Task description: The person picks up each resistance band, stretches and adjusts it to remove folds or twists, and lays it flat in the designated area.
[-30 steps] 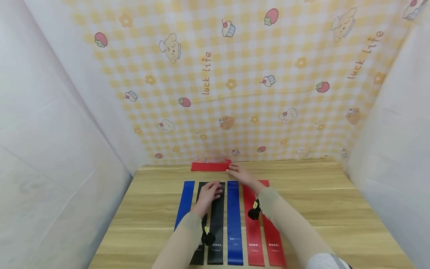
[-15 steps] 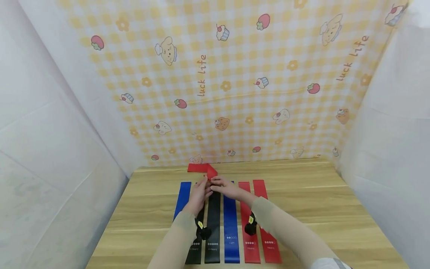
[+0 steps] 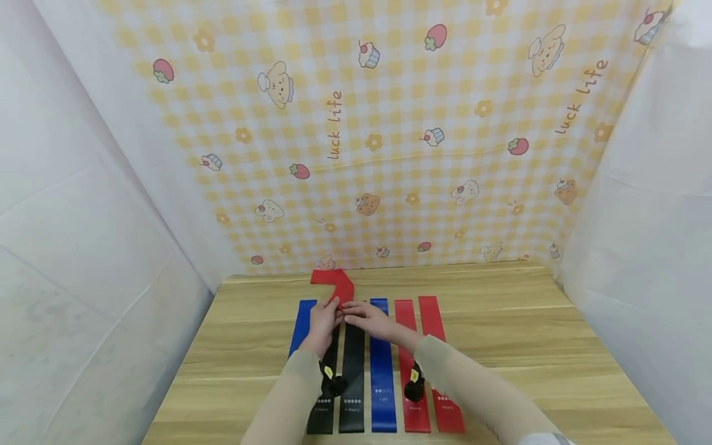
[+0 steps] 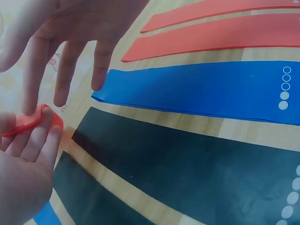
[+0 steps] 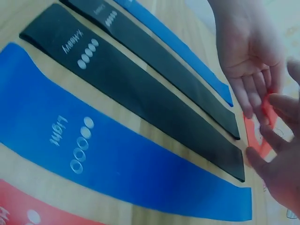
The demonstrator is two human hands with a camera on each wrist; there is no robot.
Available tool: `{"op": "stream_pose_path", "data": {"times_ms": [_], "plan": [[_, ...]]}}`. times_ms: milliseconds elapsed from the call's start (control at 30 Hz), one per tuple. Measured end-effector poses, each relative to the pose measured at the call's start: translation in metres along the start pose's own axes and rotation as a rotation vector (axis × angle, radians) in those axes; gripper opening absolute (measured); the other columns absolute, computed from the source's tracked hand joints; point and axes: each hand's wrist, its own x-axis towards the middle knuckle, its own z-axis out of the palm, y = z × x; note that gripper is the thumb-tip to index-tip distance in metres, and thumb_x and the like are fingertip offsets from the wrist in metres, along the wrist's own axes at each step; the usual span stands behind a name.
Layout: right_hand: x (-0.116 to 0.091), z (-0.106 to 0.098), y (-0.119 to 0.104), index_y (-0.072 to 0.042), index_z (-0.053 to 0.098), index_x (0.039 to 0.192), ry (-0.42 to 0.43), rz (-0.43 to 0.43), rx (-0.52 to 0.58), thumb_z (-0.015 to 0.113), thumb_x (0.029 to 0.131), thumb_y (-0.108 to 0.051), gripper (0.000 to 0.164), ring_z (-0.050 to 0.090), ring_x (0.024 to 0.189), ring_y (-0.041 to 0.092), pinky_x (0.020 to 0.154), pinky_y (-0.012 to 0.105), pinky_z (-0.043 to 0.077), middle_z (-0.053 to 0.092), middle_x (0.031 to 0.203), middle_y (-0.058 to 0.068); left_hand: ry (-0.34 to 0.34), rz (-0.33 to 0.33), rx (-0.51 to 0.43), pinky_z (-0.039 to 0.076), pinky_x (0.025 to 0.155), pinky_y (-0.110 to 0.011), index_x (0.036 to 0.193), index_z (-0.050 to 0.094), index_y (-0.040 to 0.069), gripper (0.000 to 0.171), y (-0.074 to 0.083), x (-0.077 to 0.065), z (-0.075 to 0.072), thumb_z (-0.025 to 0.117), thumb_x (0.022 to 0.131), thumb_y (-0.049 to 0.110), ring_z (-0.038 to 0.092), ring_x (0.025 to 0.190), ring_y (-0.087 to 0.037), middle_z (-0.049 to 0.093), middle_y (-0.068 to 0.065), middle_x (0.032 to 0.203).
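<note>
A red resistance band [image 3: 343, 288] lies at the back of the table, bent so that one part points left and the other comes down to my hands. My left hand [image 3: 321, 324] pinches its near end between thumb and fingers, palm up in the left wrist view. Just to the right, my right hand [image 3: 371, 319] has its fingers fairly straight, and one fingertip meets the band's end in the left wrist view. Beneath the hands lie black bands [image 3: 353, 364], partly covered by the left hand and forearm.
Side by side on the wooden table [image 3: 500, 321] lie more flat bands: a blue one [image 3: 301, 321] at left, a blue one [image 3: 382, 364] marked Light, and two red bands [image 3: 431, 315] at right. A checked cloth [image 3: 411, 204] hangs behind; white sheets flank both sides.
The right hand has come left and nearer from the band's right end. The left hand has taken hold of that end, and the red band now bends toward me.
</note>
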Motion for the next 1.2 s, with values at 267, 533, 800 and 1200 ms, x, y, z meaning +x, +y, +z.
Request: {"op": "stream_pose_path", "data": {"times_ms": [267,533,800,1200], "plan": [[0.012,0.001,-0.002,0.008,0.054,0.130,0.209,0.241,0.498,0.046,0.103,-0.026,0.044,0.052,0.120,0.041,0.097,0.053,0.043,0.055,0.130,0.026,-0.031,0.059,-0.059,0.050,0.090,-0.041,0.132,0.051,-0.010,0.041,0.020,0.003,-0.003,0.053,0.101,0.017,0.069,0.094,-0.026,0.066,-0.025,0.111],[0.030,0.007,-0.018,0.004,0.025,0.149,0.017,0.226,0.881,0.031,0.105,-0.047,0.068,0.040,0.134,0.036,0.108,0.051,0.031,0.037,0.148,0.025,-0.071,0.090,0.000,0.054,0.081,-0.030,0.132,0.053,-0.006,0.040,0.044,-0.001,-0.003,0.054,0.101,0.020,0.067,0.083,-0.014,0.067,-0.019,0.107],[0.049,0.001,-0.046,-0.001,0.017,0.153,0.087,0.214,1.101,0.023,0.106,-0.044,0.064,0.029,0.140,0.034,0.113,0.050,0.023,0.023,0.156,0.019,-0.111,0.166,-0.029,0.054,0.067,-0.023,0.130,0.054,-0.008,0.037,0.068,-0.004,-0.005,0.055,0.100,0.014,0.066,0.068,-0.011,0.068,-0.007,0.083],[0.055,-0.027,-0.065,0.000,0.015,0.152,0.095,0.099,1.173,0.015,0.106,-0.045,0.064,0.032,0.134,0.031,0.114,0.044,0.016,0.020,0.155,0.020,-0.192,0.223,0.008,0.056,0.075,-0.032,0.128,0.058,-0.005,0.038,0.081,-0.023,-0.001,0.058,0.098,0.018,0.067,0.070,-0.012,0.070,-0.010,0.090]]}}
